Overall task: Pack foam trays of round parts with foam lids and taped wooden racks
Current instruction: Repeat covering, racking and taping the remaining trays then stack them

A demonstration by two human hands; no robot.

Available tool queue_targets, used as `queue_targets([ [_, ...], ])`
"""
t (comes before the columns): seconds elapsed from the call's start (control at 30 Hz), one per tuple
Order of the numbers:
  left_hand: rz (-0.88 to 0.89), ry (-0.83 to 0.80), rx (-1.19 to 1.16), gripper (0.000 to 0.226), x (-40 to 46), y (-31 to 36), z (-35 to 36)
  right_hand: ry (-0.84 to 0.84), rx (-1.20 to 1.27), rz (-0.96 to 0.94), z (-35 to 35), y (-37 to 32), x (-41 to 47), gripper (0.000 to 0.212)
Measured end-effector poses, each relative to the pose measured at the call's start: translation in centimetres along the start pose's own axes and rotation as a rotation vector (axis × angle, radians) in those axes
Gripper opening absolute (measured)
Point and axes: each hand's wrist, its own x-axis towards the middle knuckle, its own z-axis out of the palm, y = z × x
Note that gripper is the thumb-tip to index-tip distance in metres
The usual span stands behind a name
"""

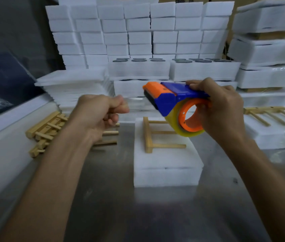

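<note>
At the centre of the frame a lidded foam tray [168, 165] sat on the steel table [103, 198], with a wooden rack [153, 135] lying flat on its lid, the spine toward the left and the dowels running right. Above the rack's far end the right hand [225, 109] held a blue-and-orange tape dispenser [171, 100], fingers curled through the roll's core and over the blue housing, the cutter end pointing toward the left. The left hand [101, 114] hovered just left of the cutter with its fingers curled in and thumb pressed to them. It looked like a pinch on the free end of the clear tape, but the tape itself could not be made out, so what it held could not be told.

The step in hand appeared to be drawing out a strip to bind the rack to the tray. To do it well, the strip would need to be pulled taut and level, laid across the dowels and carried down both side walls of the foam, so that the rack could not slide. The foam would dent easily, so the dispenser should be pressed lightly.

A loose pile of spare racks [45, 130] lay at the left, and open trays of round parts [138, 69] stood behind in the upper middle.
</note>
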Motion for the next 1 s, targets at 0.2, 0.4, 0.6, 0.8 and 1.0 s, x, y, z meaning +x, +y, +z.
queue_targets([
  [0.2,-0.04,0.03,-0.015,0.013,1.0,-0.6,-1.8,0.023,-0.072,0.101,-0.9,2.9,-0.6,0.047],
  [0.4,-0.145,0.028,0.006,0.01,3.0,-3.8,-0.8,-0.027,-0.094,0.056,-0.5,2.8,-1.3,0.045],
  [0.6,-0.206,-0.002,-0.017,0.013,4.2,-6.2,-1.1,-0.049,-0.109,0.03,0.5,2.3,-1.9,0.046],
  [0.8,-0.302,-0.103,0.092,0.011,4.2,-6.8,-3.1,-0.089,-0.118,0.006,1.4,1.6,-2.6,0.044],
  [1.0,-0.375,-0.142,0.09,0.013,4.7,-8.2,-3.8,-0.085,-0.111,-0.023,1.3,1.0,-2.5,0.041],
])
